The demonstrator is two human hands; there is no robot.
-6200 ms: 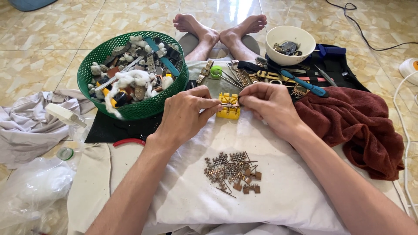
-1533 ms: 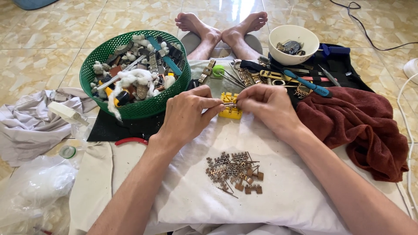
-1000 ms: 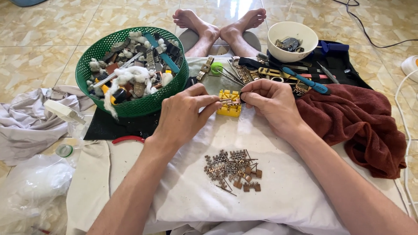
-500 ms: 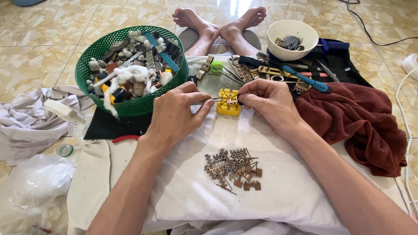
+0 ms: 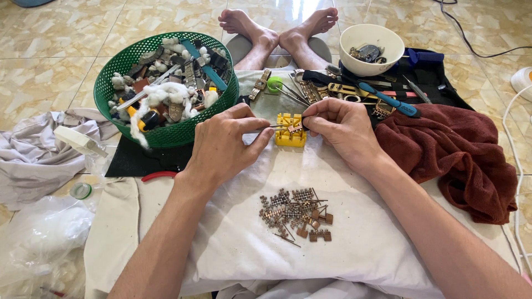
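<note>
My left hand pinches a thin pin; my right hand steadies a small link on the yellow block.

One view only: head cam, worn above, aimed steeply down & fwd toward 12 o'clock. Close range; hands framed at centre, floor seen beyond at 10–2 o'clock.
</note>
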